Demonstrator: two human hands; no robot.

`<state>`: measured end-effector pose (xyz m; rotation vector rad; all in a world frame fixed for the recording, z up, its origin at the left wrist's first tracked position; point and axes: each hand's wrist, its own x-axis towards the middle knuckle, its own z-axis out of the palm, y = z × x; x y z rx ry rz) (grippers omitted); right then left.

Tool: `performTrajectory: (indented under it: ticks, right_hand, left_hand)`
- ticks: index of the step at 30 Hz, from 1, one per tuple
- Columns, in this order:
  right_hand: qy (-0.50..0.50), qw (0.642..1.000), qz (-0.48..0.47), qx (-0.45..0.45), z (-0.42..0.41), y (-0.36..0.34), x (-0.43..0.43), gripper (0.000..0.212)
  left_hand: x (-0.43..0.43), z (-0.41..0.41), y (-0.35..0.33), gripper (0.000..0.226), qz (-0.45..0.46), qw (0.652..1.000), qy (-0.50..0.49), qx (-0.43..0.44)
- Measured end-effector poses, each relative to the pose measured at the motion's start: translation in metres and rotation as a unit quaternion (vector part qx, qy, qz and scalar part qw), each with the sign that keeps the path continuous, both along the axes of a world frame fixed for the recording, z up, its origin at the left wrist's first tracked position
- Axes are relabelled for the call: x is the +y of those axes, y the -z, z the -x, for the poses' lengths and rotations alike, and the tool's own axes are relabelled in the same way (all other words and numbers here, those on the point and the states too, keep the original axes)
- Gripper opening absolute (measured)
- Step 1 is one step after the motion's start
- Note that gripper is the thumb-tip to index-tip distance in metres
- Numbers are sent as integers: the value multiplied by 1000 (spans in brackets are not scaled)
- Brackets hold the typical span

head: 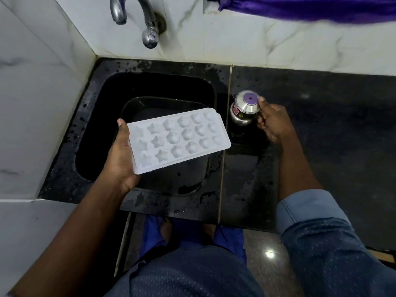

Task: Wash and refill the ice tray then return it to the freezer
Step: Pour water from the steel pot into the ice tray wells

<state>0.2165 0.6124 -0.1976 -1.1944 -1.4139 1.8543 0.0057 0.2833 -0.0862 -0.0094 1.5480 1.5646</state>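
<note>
Blue shirt (192, 275) fills my near view. Over the black sink (92, 125) in the desk (321, 125), the left hand (120, 159), fingers clamped, holds the ice tray (177, 140) level, I judge so drips fall in. The right hand (274, 123) wraps its fingers round the steel pot (244, 108) alongside.

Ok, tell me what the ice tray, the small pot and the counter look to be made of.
The ice tray looks like white, slightly translucent plastic with a matte finish and moulded star and round cups. The small pot looks like polished metal, probably stainless steel, going by its mirror-like reflections. The counter looks like dark polished stone, likely granite, as it is speckled and glossy.
</note>
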Motion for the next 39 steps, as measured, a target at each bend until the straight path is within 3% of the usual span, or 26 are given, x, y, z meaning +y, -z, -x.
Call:
performTrajectory:
  ticks: [9, 14, 22, 27, 34, 39]
  right_hand:
    - [-12, 995, -49, 81, 4, -103, -14, 44]
    - [-56, 991, -115, 38, 9, -156, -39, 67]
    - [-76, 983, -169, 13, 19, -222, -88, 56]
    - [-120, 969, -216, 3, 19, -251, -101, 42]
    - [-180, 916, -353, -58, 20, -286, -121, 50]
    - [-206, 899, -379, -76, 24, -294, -129, 55]
  left_hand:
    - [-12, 19, -8, 80, -7, 1000, 8, -5]
    - [-17, 30, -28, 80, -14, 1000, 23, -13]
    - [-30, 39, -48, 77, -30, 998, 46, -33]
    - [-48, 52, -50, 77, -69, 995, 53, -42]
    - [-63, 59, -55, 74, -86, 994, 65, -28]
    - [-71, 59, -58, 74, -90, 994, 58, -31]
